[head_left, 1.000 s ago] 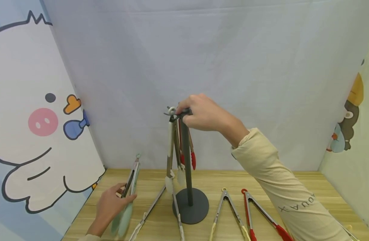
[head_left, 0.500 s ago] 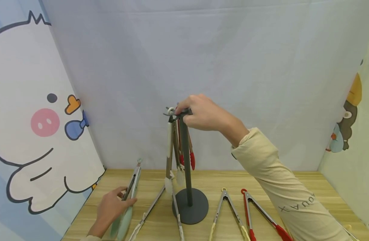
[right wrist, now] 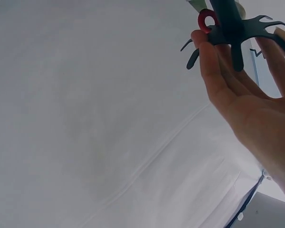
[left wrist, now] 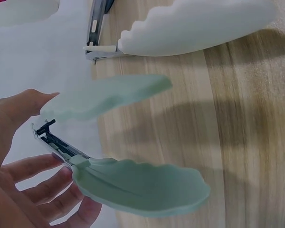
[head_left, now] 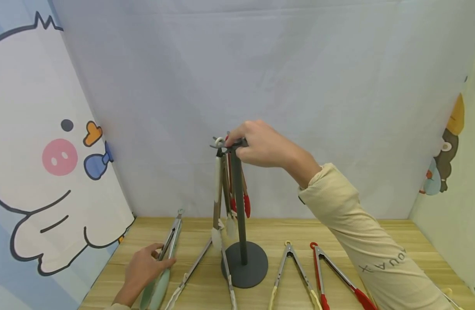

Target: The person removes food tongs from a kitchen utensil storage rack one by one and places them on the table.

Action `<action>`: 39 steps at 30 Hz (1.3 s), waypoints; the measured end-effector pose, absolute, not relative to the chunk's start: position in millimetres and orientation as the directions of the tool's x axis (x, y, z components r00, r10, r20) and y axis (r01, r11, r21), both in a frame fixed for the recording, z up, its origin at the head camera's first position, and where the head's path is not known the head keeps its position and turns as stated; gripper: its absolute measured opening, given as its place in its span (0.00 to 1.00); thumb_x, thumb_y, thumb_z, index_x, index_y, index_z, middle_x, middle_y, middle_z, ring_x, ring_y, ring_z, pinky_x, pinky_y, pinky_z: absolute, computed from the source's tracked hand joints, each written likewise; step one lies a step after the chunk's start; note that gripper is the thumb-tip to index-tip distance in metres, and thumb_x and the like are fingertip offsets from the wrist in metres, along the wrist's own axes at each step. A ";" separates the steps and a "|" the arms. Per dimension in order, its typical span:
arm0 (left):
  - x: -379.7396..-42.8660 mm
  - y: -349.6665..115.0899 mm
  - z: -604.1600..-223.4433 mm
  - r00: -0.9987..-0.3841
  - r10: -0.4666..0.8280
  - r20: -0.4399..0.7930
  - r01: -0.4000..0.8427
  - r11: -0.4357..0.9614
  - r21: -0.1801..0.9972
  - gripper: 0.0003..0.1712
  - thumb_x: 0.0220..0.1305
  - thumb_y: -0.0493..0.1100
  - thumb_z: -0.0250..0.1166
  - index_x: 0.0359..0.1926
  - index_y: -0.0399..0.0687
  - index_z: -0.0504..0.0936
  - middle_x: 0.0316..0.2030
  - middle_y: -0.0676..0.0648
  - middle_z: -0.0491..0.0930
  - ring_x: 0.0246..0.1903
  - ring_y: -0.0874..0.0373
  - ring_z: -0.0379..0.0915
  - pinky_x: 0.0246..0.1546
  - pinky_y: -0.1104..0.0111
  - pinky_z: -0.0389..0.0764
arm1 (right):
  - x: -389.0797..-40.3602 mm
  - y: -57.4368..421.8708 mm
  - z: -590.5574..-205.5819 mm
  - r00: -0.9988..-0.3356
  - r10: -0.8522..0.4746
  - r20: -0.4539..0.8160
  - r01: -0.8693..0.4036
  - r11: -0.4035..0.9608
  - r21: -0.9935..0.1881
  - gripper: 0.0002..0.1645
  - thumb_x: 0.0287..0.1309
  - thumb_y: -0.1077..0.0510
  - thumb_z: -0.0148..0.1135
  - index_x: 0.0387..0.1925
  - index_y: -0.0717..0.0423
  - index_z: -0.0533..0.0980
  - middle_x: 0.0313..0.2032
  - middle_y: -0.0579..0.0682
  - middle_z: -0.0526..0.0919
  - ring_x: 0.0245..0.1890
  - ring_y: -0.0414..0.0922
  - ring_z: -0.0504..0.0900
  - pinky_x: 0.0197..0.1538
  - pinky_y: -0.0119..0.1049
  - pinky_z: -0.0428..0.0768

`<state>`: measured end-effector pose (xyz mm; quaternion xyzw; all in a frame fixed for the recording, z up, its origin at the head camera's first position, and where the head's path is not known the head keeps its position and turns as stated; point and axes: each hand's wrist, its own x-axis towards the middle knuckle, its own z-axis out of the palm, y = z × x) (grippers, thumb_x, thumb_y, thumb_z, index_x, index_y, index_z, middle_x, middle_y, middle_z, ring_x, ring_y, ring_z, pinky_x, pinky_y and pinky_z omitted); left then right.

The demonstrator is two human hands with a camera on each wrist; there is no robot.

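My left hand (head_left: 142,268) grips mint-green kitchen tongs (head_left: 159,289) low on the left, thumb on one arm and fingers on the other. Their ring end points to the back wall; in the left wrist view the two scalloped green tips (left wrist: 142,187) stand apart over the wood. My right hand (head_left: 264,144) holds the top of a dark grey hook stand (head_left: 240,206), fingers over the hooks (right wrist: 232,35). White-tipped tongs (head_left: 217,189) hang by their ring from a left hook. Red-tipped tongs (head_left: 246,206) hang behind the pole.
On the wooden table (head_left: 200,232), spread white-tipped tongs (head_left: 196,262) lie left of the stand's round base (head_left: 249,277). Yellow-tipped tongs (head_left: 295,260) and red tongs (head_left: 339,272) lie to its right. A pale curtain (head_left: 299,86) closes off the back.
The mint-green tongs in my left hand have come down a little, their ring end lower and slightly further right. My right hand keeps its place on the stand.
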<state>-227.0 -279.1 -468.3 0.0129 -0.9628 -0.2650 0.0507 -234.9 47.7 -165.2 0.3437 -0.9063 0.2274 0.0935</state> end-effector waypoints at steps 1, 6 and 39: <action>-226.8 -279.3 -468.7 -0.995 -0.050 0.087 0.001 0.860 0.511 0.41 0.43 0.66 0.72 0.52 0.42 0.80 0.34 0.44 0.82 0.26 0.55 0.75 0.18 0.64 0.71 | -234.9 47.9 -165.1 -0.746 -0.580 0.326 -0.665 0.660 -0.348 0.24 0.48 0.70 0.45 0.44 0.61 0.82 0.57 0.57 0.76 0.20 0.40 0.58 0.25 0.33 0.58; -226.5 -281.3 -473.5 -0.998 -0.043 0.055 -0.011 0.869 0.494 0.43 0.43 0.67 0.71 0.52 0.40 0.79 0.34 0.45 0.81 0.25 0.57 0.72 0.18 0.64 0.70 | -234.9 48.5 -165.1 -0.747 -0.581 0.323 -0.665 0.661 -0.349 0.25 0.48 0.70 0.45 0.44 0.60 0.82 0.57 0.57 0.75 0.18 0.40 0.52 0.25 0.32 0.57; -226.2 -281.0 -492.4 -0.997 -0.045 -0.064 -0.069 0.881 0.469 0.39 0.42 0.63 0.73 0.50 0.40 0.80 0.30 0.50 0.80 0.22 0.59 0.71 0.17 0.64 0.71 | -231.7 50.5 -162.5 -0.747 -0.597 0.292 -0.663 0.643 -0.382 0.32 0.40 0.76 0.39 0.42 0.59 0.82 0.50 0.52 0.80 0.19 0.41 0.50 0.26 0.34 0.55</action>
